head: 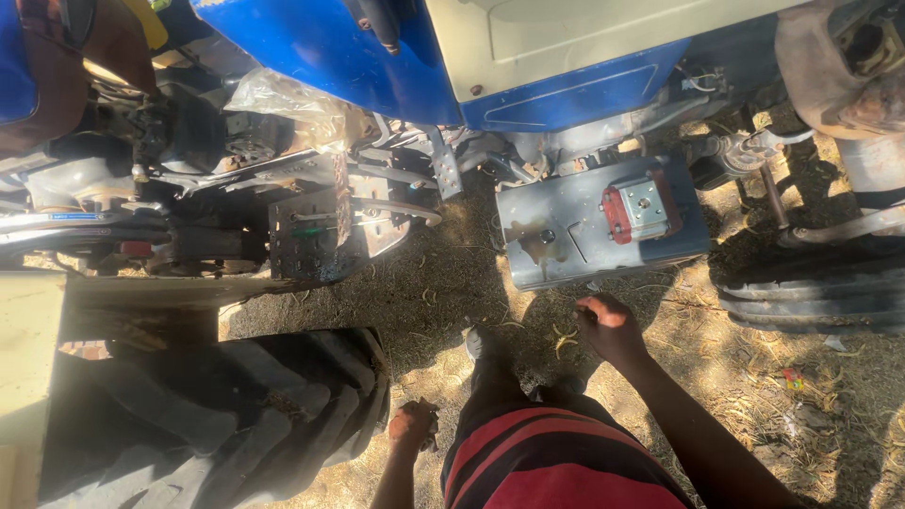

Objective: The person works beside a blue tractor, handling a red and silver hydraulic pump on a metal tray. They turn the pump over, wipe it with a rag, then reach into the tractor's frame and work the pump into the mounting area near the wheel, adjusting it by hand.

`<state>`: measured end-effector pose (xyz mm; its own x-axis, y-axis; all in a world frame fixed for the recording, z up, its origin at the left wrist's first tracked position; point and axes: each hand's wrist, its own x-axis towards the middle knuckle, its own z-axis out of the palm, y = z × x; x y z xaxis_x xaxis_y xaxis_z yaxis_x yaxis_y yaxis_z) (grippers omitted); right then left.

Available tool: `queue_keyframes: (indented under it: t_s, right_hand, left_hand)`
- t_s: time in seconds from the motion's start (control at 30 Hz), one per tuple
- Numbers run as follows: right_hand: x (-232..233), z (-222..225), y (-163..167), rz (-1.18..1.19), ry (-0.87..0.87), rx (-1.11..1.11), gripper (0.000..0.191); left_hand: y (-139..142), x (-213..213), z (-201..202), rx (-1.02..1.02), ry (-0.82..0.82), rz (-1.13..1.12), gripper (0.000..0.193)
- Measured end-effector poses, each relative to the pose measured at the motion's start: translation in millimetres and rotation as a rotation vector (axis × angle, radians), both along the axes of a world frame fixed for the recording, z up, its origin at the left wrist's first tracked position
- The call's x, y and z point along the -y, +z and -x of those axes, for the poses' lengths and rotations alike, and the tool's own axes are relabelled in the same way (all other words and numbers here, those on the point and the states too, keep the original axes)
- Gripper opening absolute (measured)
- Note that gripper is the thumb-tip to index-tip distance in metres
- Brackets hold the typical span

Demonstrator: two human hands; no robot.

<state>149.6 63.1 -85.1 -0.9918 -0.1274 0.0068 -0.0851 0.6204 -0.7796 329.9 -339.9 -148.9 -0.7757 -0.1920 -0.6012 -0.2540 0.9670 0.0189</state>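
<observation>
I look down beside a blue tractor [377,57]. My right hand [611,325] hangs just below a grey metal step plate [566,240] that carries a red and silver block [641,207]; its fingers are curled and I cannot see anything in them. My left hand [412,424] is low near my hip, close to the big rear tyre [245,424], fingers closed around something small and dark that I cannot identify. My red and black striped shirt [547,462] fills the bottom centre.
A perforated foot pedal plate [311,236] and linkages sit left of centre under a crumpled clear plastic sheet [283,99]. A second tyre [811,292] lies at the right. Dry straw and dirt [754,377] cover the ground. My shoe [476,344] stands between the tyres.
</observation>
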Motion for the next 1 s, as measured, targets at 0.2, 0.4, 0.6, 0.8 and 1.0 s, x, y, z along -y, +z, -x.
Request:
queue_keyframes:
  t_s: [0.2,0.4,0.6,0.8,1.0]
  right_hand:
    - [45,76,-4,-0.154,0.019,-0.193,0.018]
    - [71,129,-26,-0.411,0.002,-0.172,0.02]
    - [91,139,-37,0.786,0.033,0.084,0.021]
    - [101,150,-20,-0.5,-0.065,-0.049,0.025]
    - [111,162,-16,-0.609,-0.111,0.015,0.027]
  left_hand:
    - [1,15,32,-0.08,0.314,-0.295,0.031]
    - [-2,50,80,-0.043,0.581,-0.43,0.064]
    - [-2,105,102,-0.153,0.462,-0.492,0.053]
    - [-5,138,123,-0.187,0.655,-0.662,0.054]
    - [-18,146,141,-0.169,0.738,-0.812,0.059]
